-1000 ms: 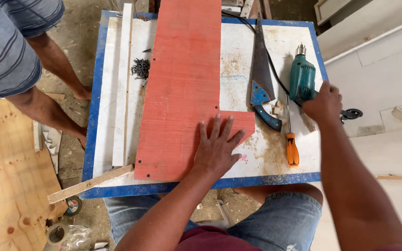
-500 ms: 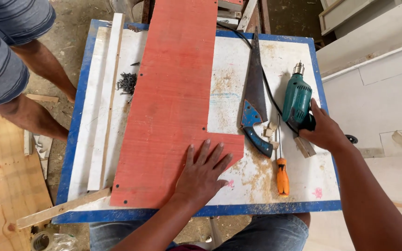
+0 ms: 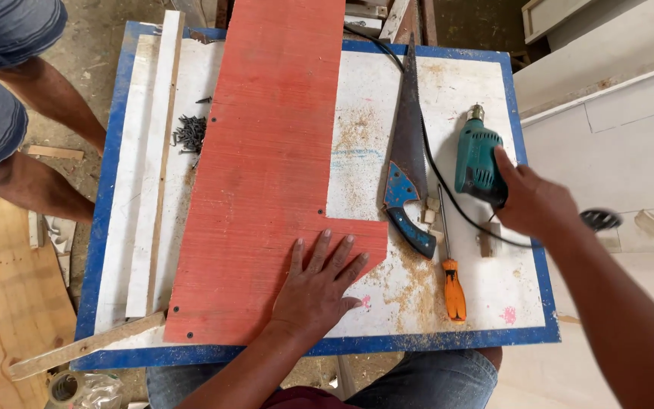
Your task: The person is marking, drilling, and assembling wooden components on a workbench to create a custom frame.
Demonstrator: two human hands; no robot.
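Note:
A long red board (image 3: 266,174) with a notch cut from its right side lies on a white worktable with a blue rim (image 3: 448,344). My left hand (image 3: 318,286) rests flat on the board's near right corner, fingers spread. My right hand (image 3: 533,201) is wrapped around the rear of a teal electric drill (image 3: 477,155) lying on the table's right side. A handsaw with a blue handle (image 3: 406,163) lies between board and drill. Beside it, an orange-handled screwdriver (image 3: 452,276) points away from me.
A pile of dark screws (image 3: 188,132) and white wooden strips (image 3: 149,174) lie left of the board. A thin batten (image 3: 77,350) juts off the near left corner. Another person's legs (image 3: 35,144) stand at the left. White panels (image 3: 615,121) sit on the right.
My right hand has closed further around the drill's rear. My left hand stays pressed on the board. The view has shifted so the table sits lower and closer.

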